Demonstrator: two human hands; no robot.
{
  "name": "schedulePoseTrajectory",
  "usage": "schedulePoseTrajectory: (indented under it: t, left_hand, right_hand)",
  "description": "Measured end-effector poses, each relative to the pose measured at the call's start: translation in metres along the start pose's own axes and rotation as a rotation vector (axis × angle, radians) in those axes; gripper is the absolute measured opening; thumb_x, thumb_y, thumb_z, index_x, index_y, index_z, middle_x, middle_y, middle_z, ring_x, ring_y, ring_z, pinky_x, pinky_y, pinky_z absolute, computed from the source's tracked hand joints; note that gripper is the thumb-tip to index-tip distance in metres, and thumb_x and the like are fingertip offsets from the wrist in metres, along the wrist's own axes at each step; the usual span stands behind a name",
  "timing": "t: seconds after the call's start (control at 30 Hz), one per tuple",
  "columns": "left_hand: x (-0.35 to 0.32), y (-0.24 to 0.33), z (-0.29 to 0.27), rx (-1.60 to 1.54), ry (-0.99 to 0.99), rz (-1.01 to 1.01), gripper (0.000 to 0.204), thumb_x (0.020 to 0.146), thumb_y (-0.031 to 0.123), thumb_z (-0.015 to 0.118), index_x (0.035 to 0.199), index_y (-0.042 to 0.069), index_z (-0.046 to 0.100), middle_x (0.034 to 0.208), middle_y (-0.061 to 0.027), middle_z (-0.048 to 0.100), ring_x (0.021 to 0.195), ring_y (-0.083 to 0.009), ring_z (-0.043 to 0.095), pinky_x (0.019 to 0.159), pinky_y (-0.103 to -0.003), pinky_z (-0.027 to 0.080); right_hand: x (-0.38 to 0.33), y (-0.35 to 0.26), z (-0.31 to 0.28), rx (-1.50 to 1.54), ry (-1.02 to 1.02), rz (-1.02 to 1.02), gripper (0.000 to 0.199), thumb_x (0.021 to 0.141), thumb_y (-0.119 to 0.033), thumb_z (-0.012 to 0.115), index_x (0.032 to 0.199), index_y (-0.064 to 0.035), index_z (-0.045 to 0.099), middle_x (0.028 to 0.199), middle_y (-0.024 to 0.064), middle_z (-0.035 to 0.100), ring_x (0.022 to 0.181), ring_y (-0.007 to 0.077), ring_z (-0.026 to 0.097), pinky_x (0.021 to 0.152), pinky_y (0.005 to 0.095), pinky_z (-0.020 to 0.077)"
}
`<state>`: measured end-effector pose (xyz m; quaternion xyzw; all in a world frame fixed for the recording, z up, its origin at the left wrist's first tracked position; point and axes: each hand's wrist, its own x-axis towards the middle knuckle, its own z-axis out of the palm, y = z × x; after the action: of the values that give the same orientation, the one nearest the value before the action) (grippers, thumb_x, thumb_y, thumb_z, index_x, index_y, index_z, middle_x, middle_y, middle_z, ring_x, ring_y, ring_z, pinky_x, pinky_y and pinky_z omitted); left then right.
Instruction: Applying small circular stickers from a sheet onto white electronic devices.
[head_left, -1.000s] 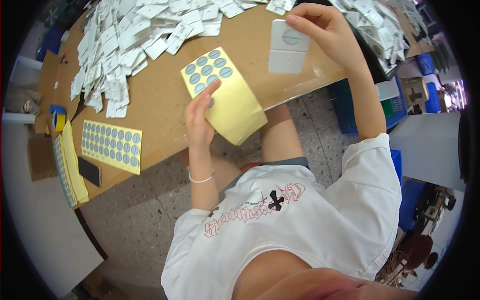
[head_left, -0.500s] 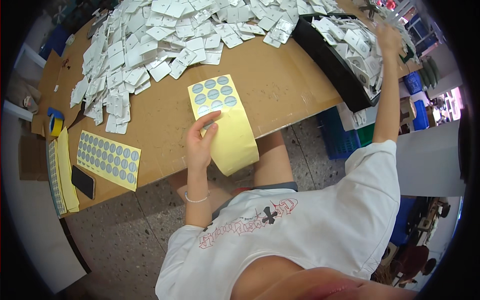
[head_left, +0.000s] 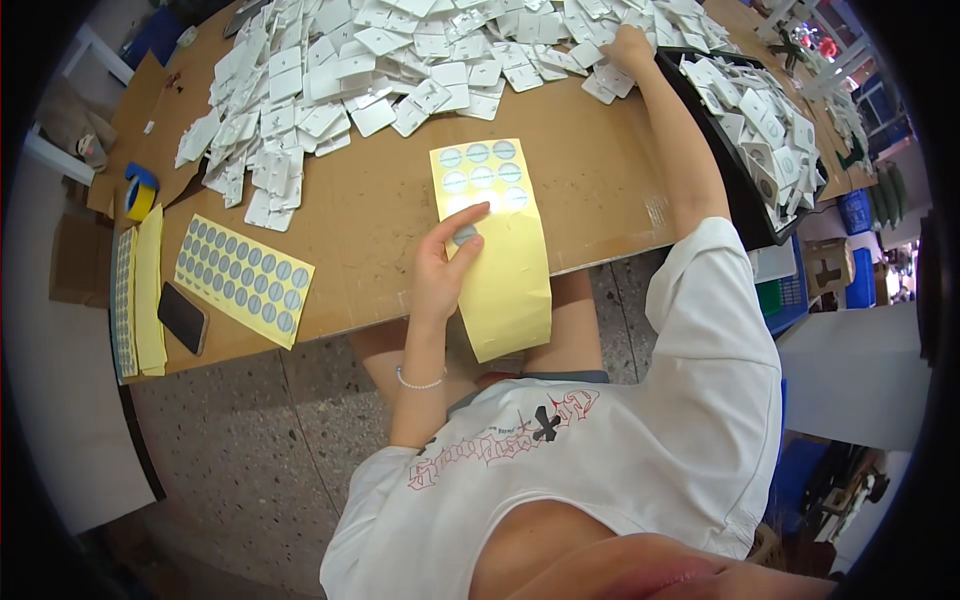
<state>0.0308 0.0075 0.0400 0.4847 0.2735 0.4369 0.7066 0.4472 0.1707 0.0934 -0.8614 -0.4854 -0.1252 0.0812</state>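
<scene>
My left hand [head_left: 440, 270] pinches a yellow backing sheet [head_left: 508, 290] at its left edge, with the thumb and forefinger on its face. Round silver-grey stickers [head_left: 483, 178] remain on the sheet's far end; the near part is bare and curls down over the table edge. At the far right, my right hand [head_left: 630, 50] is bent over the edge of a big pile of white cards [head_left: 400, 60], its fingers closed on a card there. The fingertips are partly hidden. Right of that forearm stands a black box [head_left: 725, 165] filled with white cards [head_left: 765, 130].
A fuller sticker sheet [head_left: 245, 275] lies at left, beside a phone [head_left: 183, 318] and stacked yellow sheets [head_left: 149, 300]. Blue and yellow tape rolls [head_left: 140, 195] sit behind them. The cardboard-covered table [head_left: 590, 190] has a near edge above my legs. A blue crate [head_left: 790, 290] stands below right.
My right hand has moved left from beyond the black box to the card pile. My left hand still pinches the sticker sheet. The whole view has shifted somewhat.
</scene>
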Motion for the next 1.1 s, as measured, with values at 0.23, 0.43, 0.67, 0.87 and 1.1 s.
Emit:
schedulePoseTrajectory:
  t: [0.23,0.43,0.67,0.87,1.1]
  left_hand:
    - [0.001,-0.011,-0.018,0.013,-0.020,-0.001,0.037,0.075,-0.002,0.047,0.111,0.000,0.055,0.112,-0.0084,0.055,0.103,-0.0137,0.048,0.091,-0.026,0.034]
    - [-0.005,-0.026,-0.034,-0.002,-0.003,0.058,0.049,0.090,0.037,0.041,0.115,-0.004,0.049,0.115,-0.0096,0.053,0.104,-0.0134,0.048,0.089,-0.025,0.035]
    - [-0.010,-0.019,-0.030,-0.345,0.020,-0.032,0.048,0.093,0.032,0.033,0.125,-0.004,0.031,0.125,-0.0145,0.043,0.111,-0.0203,0.044,0.094,-0.034,0.036]
    - [-0.006,-0.019,-0.039,-0.625,-0.044,-0.098,0.050,0.093,0.032,0.030,0.131,0.001,0.024,0.133,-0.0073,0.034,0.119,-0.0181,0.036,0.099,-0.034,0.031]
    - [-0.005,-0.031,-0.050,-0.740,-0.181,-0.141,0.053,0.093,0.037,0.026,0.135,0.007,0.016,0.137,-0.0051,0.025,0.122,-0.0187,0.030,0.101,-0.036,0.026]
  right_hand:
    - [-0.073,-0.029,-0.057,0.790,-0.004,0.008,0.024,0.069,-0.011,0.061,0.089,0.0011,0.056,0.078,0.0185,0.059,0.074,0.0332,0.057,0.066,0.0355,0.0465]
    - [-0.257,-0.124,-0.069,1.560,-0.323,-0.160,0.013,0.076,-0.003,0.062,0.072,-0.0005,0.050,0.075,0.0069,0.060,0.070,0.0149,0.061,0.065,0.0269,0.0520]
    - [-0.359,-0.164,-0.051,1.304,-0.331,-0.351,0.010,0.073,-0.002,0.065,0.075,0.0012,0.056,0.077,0.0060,0.059,0.063,0.0105,0.056,0.055,0.0211,0.0450]
    - [-0.342,-0.159,-0.044,0.926,0.087,-0.611,0.019,0.069,-0.002,0.066,0.088,-0.0015,0.061,0.078,0.0083,0.053,0.064,0.0169,0.053,0.055,0.0243,0.0433]
    - [-0.322,-0.166,-0.034,0.792,0.071,-0.767,0.021,0.068,-0.005,0.066,0.089,-0.0032,0.061,0.076,0.0080,0.051,0.067,0.0210,0.052,0.059,0.0291,0.0439]
